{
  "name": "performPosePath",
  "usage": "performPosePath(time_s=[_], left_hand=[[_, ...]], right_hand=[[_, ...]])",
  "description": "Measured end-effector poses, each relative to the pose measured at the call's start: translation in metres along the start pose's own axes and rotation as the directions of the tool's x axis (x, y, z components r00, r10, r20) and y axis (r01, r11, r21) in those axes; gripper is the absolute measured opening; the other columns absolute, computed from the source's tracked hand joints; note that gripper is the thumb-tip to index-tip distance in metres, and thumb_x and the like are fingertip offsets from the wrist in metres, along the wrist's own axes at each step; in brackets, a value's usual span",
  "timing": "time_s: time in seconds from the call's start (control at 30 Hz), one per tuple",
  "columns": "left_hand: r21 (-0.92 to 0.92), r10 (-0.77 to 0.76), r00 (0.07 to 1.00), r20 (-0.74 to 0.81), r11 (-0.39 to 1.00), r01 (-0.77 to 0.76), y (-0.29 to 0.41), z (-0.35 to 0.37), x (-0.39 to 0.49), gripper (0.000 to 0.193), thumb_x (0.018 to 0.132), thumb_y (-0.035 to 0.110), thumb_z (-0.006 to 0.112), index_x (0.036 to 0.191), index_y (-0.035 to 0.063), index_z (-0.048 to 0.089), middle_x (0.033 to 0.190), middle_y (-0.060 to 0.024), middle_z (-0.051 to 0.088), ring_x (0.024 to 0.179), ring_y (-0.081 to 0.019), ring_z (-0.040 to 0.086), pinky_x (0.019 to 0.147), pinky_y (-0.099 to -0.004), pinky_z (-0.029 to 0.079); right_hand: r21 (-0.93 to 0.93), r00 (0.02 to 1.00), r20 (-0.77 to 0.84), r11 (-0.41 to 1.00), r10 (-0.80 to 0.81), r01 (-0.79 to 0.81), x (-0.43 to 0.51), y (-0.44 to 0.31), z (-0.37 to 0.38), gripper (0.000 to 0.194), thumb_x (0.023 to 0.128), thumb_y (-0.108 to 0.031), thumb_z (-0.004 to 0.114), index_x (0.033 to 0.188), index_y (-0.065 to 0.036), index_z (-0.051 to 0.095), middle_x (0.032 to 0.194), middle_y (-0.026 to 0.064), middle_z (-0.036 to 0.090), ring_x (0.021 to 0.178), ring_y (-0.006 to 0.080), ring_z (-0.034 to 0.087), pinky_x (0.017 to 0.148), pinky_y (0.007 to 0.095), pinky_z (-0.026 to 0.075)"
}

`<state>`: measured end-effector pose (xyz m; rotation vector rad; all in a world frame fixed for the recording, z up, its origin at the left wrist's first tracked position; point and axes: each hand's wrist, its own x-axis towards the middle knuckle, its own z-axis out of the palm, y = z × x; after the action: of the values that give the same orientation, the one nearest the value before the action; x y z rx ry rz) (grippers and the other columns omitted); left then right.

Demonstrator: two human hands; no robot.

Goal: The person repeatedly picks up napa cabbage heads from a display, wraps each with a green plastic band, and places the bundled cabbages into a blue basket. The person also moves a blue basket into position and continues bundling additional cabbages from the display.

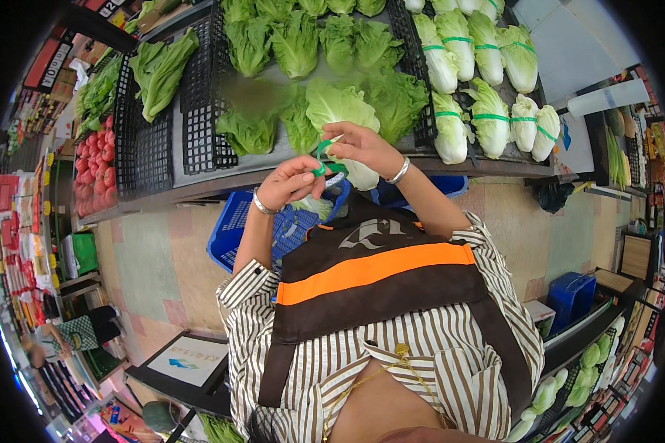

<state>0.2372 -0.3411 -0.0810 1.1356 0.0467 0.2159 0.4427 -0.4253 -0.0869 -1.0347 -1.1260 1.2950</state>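
Note:
My left hand (291,181) grips a roll of green tape (339,168) at its fingertips. A short curl of green tape (321,152) runs from there up to my right hand (364,148), which pinches its end between thumb and fingers. Just beyond and partly beneath my hands lies a Chinese cabbage (341,105), leafy end away from me and pale base (361,176) towards me. My right hand covers its middle, so I cannot tell whether a band goes around it.
Heads of leafy lettuce (295,44) fill the display behind. Several cabbages with green bands (490,124) lie to the right. Black plastic crates (205,135) and tomatoes (95,166) are on the left. Below the display edge (199,191) stands a blue basket (238,221). Another person (72,338) is far left.

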Motion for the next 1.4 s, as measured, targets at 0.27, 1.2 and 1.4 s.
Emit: performPosePath(time_s=[0.27, 1.2, 1.4], left_hand=[[-0.014, -0.021, 1.000, 0.018, 1.000, 0.021, -0.007, 0.002, 0.004, 0.025, 0.094, 0.020, 0.046, 0.111, 0.0034, 0.053, 0.071, -0.0118, 0.057, 0.035, -0.0005, 0.026, 0.041, -0.0143, 0.027], [0.471, -0.414, 0.733, -0.540, 0.573, 0.671, 0.002, -0.046, 0.042, 0.037, 0.089, 0.013, 0.047, 0.123, -0.0020, 0.048, 0.063, -0.0053, 0.060, 0.041, -0.0069, 0.044, 0.039, -0.0222, 0.036], [0.399, -0.366, 0.645, -0.671, 0.556, 0.730, -0.035, -0.047, 0.062, 0.031, 0.083, 0.011, 0.046, 0.108, -0.0042, 0.057, 0.062, -0.0085, 0.062, 0.042, -0.0116, 0.051, 0.037, -0.0251, 0.040]], right_hand=[[0.199, 0.993, -0.118, 0.980, -0.004, 0.028, -0.001, 0.005, -0.004, 0.015, 0.087, -0.014, 0.058, 0.087, 0.001, 0.059, 0.073, 0.0031, 0.061, 0.066, 0.0099, 0.057, 0.064, 0.0236, 0.048], [-0.748, 0.668, -0.597, 0.609, -0.444, -0.264, -0.006, 0.079, -0.044, 0.011, 0.080, -0.015, 0.057, 0.076, -0.005, 0.055, 0.065, 0.0165, 0.059, 0.061, 0.0353, 0.058, 0.055, 0.0435, 0.045], [-0.766, 0.746, -0.603, 0.467, -0.284, -0.441, 0.002, 0.075, -0.042, 0.012, 0.079, -0.017, 0.058, 0.076, -0.006, 0.060, 0.069, 0.0142, 0.062, 0.066, 0.0341, 0.061, 0.059, 0.0429, 0.047]])
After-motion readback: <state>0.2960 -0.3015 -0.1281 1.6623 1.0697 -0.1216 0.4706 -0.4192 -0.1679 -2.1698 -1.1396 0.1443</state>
